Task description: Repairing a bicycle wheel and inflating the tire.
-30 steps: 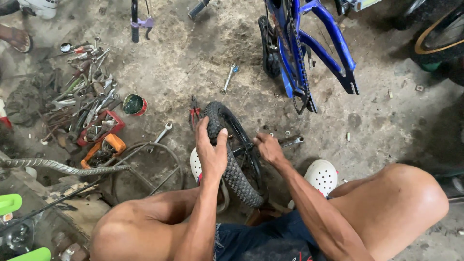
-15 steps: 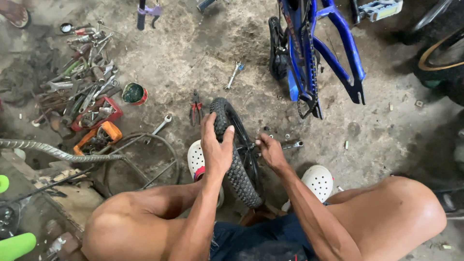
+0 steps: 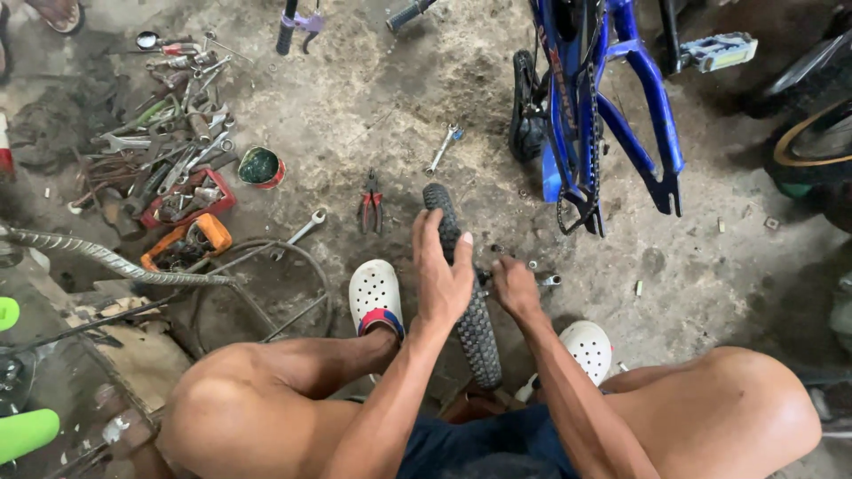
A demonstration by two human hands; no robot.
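Observation:
A small bicycle wheel with a knobby black tyre [image 3: 469,306] stands upright on the concrete floor between my knees. My left hand [image 3: 441,273] lies over the top of the tyre and grips it. My right hand [image 3: 513,286] is at the wheel's hub on the right side, fingers closed around the axle area; what it pinches is too small to tell. My feet wear white perforated clogs [image 3: 376,294] on either side of the wheel.
A blue bicycle frame [image 3: 612,115] with chain stands upside down ahead right. Red-handled pliers [image 3: 371,202] and two wrenches [image 3: 306,227] lie close ahead. A heap of tools [image 3: 173,133], a small tin [image 3: 260,166] and a bare rim [image 3: 266,293] lie left. Another tyre [image 3: 812,133] is far right.
The view has shifted slightly. The wheel now stands more edge-on to me. Both hands keep their hold on the tyre and the hub.

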